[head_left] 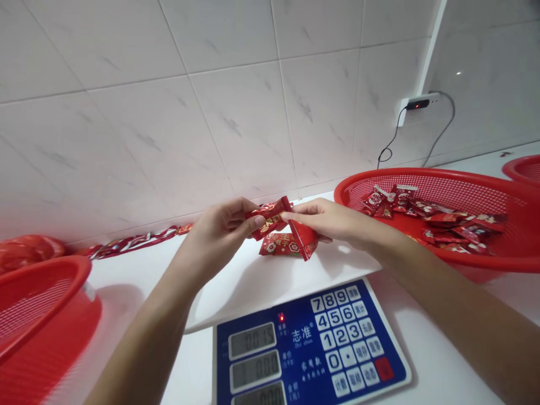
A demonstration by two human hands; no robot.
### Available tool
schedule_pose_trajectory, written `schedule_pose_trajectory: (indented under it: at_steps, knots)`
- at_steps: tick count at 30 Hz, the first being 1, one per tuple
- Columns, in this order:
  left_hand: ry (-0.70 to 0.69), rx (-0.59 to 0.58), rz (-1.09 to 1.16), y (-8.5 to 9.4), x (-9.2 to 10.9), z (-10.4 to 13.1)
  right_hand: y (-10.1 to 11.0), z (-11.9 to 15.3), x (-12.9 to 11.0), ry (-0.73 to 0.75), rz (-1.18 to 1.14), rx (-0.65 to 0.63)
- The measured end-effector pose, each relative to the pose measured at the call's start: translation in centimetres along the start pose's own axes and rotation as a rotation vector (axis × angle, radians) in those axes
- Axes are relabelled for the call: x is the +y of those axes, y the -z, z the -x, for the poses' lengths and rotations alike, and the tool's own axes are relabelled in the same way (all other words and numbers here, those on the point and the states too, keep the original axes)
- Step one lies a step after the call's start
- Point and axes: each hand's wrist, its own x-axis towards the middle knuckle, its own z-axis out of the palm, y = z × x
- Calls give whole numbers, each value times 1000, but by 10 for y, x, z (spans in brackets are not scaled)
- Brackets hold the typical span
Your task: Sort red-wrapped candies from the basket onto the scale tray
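My left hand (232, 228) pinches a small red wrapped packet (270, 218) with gold print above the scale's white tray (253, 292). Close beside it, my right hand (318, 219) holds another red packet (304, 236), tilted, with its sealed edge pointing down. Behind and below these, a red packet with flower print (276, 245) is at the tray; whether a hand touches it is hidden. The blue scale panel (304, 349) faces me, its top display reading about 0.015.
At the right, a red basket (422, 175) contains many red packets (455, 222), with another basket (523, 167) behind. A red basket (46, 315) stands at the left near a red bag (29, 250). Red packaging strips (139, 242) lie along the tiled wall. A plug (417, 105) has a cable.
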Motion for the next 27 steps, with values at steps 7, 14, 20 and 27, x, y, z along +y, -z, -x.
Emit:
schedule_pose_trajectory:
  at_steps: [7,14,20,27]
  knots:
    - [1,118,-48,9,-4,0,-9,-2,-5,-32,-122,45]
    - [86,69,-368,11,-17,-6,-1,18,-31,115,-351,3]
    - [134,-128,-440,18,-31,-6,28,32,-41,246,-318,264]
    - [22,19,-310,29,-1,5,19,23,-29,130,-48,214]
